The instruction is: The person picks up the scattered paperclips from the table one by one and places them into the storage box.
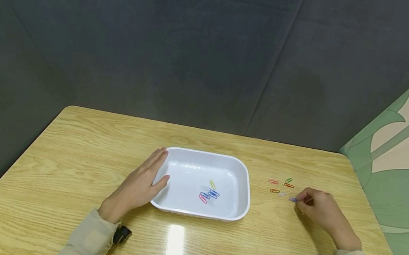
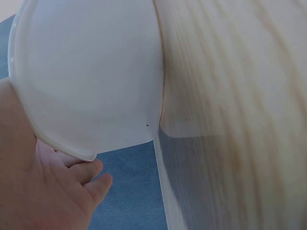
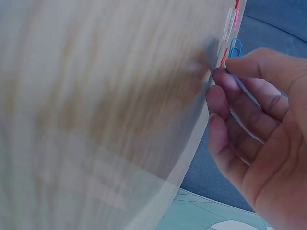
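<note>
Right hand (image 1: 319, 211) pinched a small blue wire paperclip (image 1: 292, 199) beside the loose coloured clips (image 1: 281, 186), right of the white plastic tray (image 1: 244, 180); left hand (image 1: 141, 184) rested flat, fingers straight, against the tray's left rim.

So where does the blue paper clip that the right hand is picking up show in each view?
Head: the blue paper clip lies right of centre, pinched at the right hand fingertips, right of the white tray.
Left wrist: not in it; only the tray and left hand.
Right wrist: upper right, in the grip.
Shared landmark: the wooden table.
</note>
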{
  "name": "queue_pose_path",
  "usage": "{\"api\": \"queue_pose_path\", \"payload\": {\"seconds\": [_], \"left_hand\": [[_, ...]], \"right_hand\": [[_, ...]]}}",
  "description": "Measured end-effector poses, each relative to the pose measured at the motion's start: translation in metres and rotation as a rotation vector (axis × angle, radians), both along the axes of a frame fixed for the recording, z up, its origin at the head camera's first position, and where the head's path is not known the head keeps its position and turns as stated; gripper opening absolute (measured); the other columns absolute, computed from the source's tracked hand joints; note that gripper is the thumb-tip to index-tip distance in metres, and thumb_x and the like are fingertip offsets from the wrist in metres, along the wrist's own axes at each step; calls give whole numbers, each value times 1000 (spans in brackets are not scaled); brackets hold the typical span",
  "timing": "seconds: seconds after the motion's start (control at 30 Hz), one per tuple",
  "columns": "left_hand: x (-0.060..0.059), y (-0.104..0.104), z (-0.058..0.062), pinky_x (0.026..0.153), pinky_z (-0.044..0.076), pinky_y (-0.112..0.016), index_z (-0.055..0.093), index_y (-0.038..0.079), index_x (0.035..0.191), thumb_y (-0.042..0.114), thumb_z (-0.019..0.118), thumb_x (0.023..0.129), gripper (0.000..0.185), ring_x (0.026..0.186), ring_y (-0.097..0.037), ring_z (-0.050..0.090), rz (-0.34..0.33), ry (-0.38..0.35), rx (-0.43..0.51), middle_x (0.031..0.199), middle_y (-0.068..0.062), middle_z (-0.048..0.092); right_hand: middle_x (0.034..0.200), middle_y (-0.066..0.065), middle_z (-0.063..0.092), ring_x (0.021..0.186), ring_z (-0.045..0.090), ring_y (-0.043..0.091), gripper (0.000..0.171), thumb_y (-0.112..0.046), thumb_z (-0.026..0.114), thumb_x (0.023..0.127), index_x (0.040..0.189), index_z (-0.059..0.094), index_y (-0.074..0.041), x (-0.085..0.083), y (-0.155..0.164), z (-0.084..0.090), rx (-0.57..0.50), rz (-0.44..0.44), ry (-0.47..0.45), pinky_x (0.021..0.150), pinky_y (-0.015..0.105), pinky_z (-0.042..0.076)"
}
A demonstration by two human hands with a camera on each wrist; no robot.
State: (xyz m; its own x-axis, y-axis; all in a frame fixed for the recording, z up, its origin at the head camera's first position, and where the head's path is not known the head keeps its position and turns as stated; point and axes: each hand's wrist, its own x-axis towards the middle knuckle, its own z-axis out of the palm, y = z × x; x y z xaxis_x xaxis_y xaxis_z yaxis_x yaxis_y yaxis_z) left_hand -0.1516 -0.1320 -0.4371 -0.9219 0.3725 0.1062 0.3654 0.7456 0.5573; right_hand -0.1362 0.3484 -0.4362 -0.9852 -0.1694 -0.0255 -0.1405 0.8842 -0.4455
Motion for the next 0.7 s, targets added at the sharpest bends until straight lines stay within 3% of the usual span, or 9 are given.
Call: {"api": "queue_pose_path", "payload": {"seconds": [0.23, 0.7], "left_hand": [[0, 0, -1, 123, 25, -51, 21, 3, 158, 31, 50, 103, 68, 154, -32, 17, 1, 5, -2, 167, -13, 17], [1, 0, 0, 123, 25, -51, 21, 3, 158, 31, 49, 103, 68, 154, -32, 17, 6, 4, -5, 167, -13, 17]], "right_hand": [[76, -1, 67, 61, 51, 1, 5, -5, 70, 88, 91, 73, -3, 4, -4, 0, 6, -14, 19, 54, 20, 45], [84, 5, 74, 70, 60, 3, 12, 0, 69, 86, 96, 76, -5, 9, -21, 14, -35, -4, 155, 57, 20, 51]]}}
